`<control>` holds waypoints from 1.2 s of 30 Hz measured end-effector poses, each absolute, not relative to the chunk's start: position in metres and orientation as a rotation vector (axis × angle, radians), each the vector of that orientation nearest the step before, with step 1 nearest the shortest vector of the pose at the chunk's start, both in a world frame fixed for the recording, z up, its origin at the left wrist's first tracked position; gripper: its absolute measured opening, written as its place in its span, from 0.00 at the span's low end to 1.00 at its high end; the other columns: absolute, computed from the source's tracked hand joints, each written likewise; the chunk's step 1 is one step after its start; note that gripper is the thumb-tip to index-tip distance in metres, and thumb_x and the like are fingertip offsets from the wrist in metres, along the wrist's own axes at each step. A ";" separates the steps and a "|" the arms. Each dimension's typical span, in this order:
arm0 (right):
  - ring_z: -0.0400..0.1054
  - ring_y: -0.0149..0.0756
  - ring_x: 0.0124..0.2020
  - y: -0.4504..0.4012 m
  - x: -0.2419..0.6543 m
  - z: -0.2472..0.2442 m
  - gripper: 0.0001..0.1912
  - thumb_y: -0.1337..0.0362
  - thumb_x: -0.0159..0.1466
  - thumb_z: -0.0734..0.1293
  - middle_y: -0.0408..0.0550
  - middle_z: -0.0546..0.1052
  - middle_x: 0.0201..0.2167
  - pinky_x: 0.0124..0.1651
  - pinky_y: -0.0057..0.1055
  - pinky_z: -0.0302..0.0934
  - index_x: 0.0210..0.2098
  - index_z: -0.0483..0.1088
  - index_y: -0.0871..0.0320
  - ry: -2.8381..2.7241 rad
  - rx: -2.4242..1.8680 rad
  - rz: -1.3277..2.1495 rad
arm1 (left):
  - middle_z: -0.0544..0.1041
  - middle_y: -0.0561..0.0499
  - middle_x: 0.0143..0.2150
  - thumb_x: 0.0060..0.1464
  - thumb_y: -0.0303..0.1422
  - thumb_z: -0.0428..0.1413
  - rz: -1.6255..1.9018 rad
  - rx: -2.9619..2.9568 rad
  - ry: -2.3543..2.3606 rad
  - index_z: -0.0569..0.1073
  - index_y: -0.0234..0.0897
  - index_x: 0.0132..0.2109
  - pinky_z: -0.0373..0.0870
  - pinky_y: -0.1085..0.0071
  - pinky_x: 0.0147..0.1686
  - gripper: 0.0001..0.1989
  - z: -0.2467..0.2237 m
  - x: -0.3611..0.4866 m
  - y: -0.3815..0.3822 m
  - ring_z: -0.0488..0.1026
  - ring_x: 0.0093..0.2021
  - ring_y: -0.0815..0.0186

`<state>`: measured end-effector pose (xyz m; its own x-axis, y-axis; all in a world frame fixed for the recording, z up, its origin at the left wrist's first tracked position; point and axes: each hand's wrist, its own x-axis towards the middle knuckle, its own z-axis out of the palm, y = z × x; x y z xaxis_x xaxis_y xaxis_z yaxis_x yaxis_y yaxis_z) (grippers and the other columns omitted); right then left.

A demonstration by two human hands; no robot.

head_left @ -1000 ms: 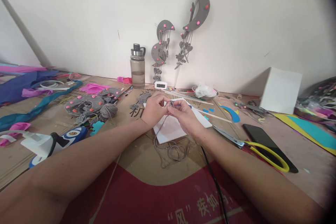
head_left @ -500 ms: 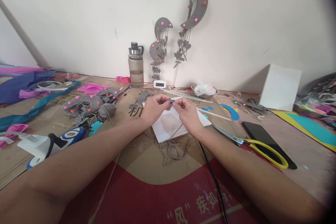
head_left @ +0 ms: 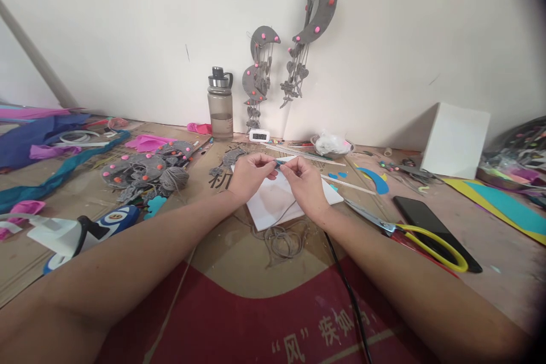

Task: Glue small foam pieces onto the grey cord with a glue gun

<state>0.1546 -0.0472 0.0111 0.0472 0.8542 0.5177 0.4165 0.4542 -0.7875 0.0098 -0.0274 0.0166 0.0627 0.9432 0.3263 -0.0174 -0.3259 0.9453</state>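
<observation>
Above a white board, my left hand and my right hand meet fingertip to fingertip. Between them they pinch a small blue piece; most of it is hidden by the fingers, so its shape cannot be told. Grey yarn lies in loose loops on the cardboard in front of the board, and a strand runs up over the board toward my right hand. Beyond the board, to its right, lie small blue heart-shaped pieces.
To the right are yellow-handled scissors, a black phone and a blue crescent. A water bottle and a small digital clock stand by the wall. Grey moon hangings hang there. Left lies a yarn ball.
Almost nothing differs. Both hands stay at the same spot with the small blue piece pinched between the fingertips; the whole view has shifted very slightly.
</observation>
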 end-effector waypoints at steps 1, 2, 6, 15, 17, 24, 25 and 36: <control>0.57 0.30 0.25 -0.047 0.155 0.011 0.09 0.58 0.60 0.64 0.39 0.67 0.22 0.30 0.29 0.52 0.27 0.66 0.56 -1.568 -1.152 0.472 | 0.76 0.51 0.24 0.46 0.32 0.60 1.397 1.474 0.974 0.75 0.31 0.32 0.73 0.72 0.29 0.07 0.016 0.010 -0.027 0.74 0.24 0.70; 0.57 0.30 0.25 -0.047 0.155 0.011 0.10 0.58 0.60 0.64 0.39 0.67 0.22 0.30 0.29 0.52 0.26 0.66 0.57 -1.567 -1.157 0.463 | 0.76 0.51 0.24 0.46 0.33 0.60 1.393 1.473 0.967 0.74 0.31 0.32 0.73 0.72 0.29 0.07 0.016 0.009 -0.028 0.74 0.24 0.69; 0.57 0.29 0.25 -0.049 0.154 0.012 0.10 0.59 0.60 0.64 0.39 0.66 0.22 0.31 0.29 0.52 0.26 0.65 0.56 -1.561 -1.175 0.453 | 0.75 0.52 0.23 0.46 0.33 0.60 1.381 1.464 0.933 0.73 0.32 0.32 0.72 0.71 0.28 0.08 0.014 0.010 -0.028 0.73 0.23 0.70; 0.57 0.30 0.25 -0.048 0.155 0.012 0.09 0.60 0.59 0.63 0.39 0.66 0.22 0.31 0.29 0.52 0.25 0.63 0.56 -1.561 -1.202 0.414 | 0.74 0.52 0.22 0.46 0.31 0.60 1.338 1.407 0.855 0.72 0.32 0.30 0.69 0.73 0.27 0.06 0.015 0.012 -0.030 0.71 0.22 0.71; 0.57 0.30 0.25 -0.048 0.156 0.011 0.09 0.60 0.60 0.63 0.39 0.66 0.22 0.31 0.29 0.52 0.24 0.63 0.56 -1.563 -1.200 0.406 | 0.74 0.52 0.21 0.46 0.31 0.60 1.328 1.383 0.828 0.71 0.32 0.30 0.69 0.73 0.26 0.06 0.014 0.012 -0.030 0.70 0.22 0.71; 0.56 0.29 0.23 -0.046 0.157 0.011 0.06 0.60 0.58 0.64 0.36 0.62 0.20 0.29 0.28 0.51 0.33 0.66 0.55 -1.535 -1.184 0.460 | 0.72 0.53 0.20 0.44 0.29 0.61 1.295 1.283 0.714 0.71 0.32 0.29 0.68 0.73 0.24 0.06 0.011 0.013 -0.026 0.69 0.21 0.71; 0.55 0.29 0.23 -0.046 0.158 0.011 0.08 0.59 0.58 0.64 0.35 0.61 0.19 0.29 0.28 0.51 0.35 0.67 0.55 -1.538 -1.177 0.492 | 0.72 0.53 0.20 0.44 0.29 0.61 1.288 1.273 0.697 0.71 0.32 0.29 0.68 0.73 0.24 0.06 0.011 0.012 -0.026 0.69 0.21 0.71; 0.60 0.29 0.26 -0.042 0.159 0.011 0.06 0.61 0.56 0.63 0.39 0.70 0.24 0.34 0.29 0.55 0.26 0.68 0.57 -1.473 -1.192 0.623 | 0.75 0.51 0.23 0.46 0.32 0.63 1.140 1.403 0.713 0.73 0.30 0.32 0.71 0.72 0.28 0.10 0.011 0.006 -0.020 0.72 0.23 0.71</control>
<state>0.1594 -0.0418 0.0114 0.0930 0.9072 0.4102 0.3379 0.3588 -0.8701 0.0056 -0.0199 0.0111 0.3468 0.9077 0.2363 -0.1848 -0.1808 0.9660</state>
